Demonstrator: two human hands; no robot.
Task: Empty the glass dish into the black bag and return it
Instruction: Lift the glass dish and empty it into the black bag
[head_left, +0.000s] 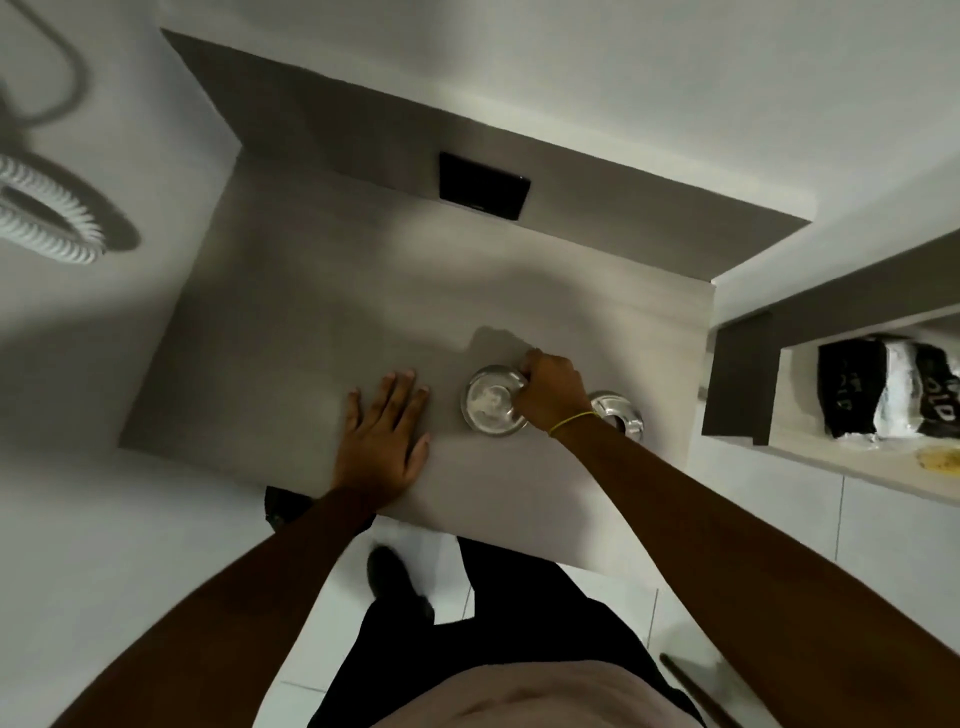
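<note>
The left hand (387, 441) lay flat, palm down, fingers spread, on the smooth grey tabletop (291, 332), holding nothing. The right hand (550, 397) reached forward with its fingers curled over the rim of the round glass dish (488, 408), which sat on the table just right of the left hand. A thin yellow band (571, 422) circled that wrist. A 2nd shiny round dish (621, 413) sat partly hidden behind the right wrist.

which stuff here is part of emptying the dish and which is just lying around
Job:
round clear glass dish on the grey counter
right hand gripping its rim

Lying about:
second round glass dish
black square wall plate
black-and-white packets
left hand, flat on counter
</note>
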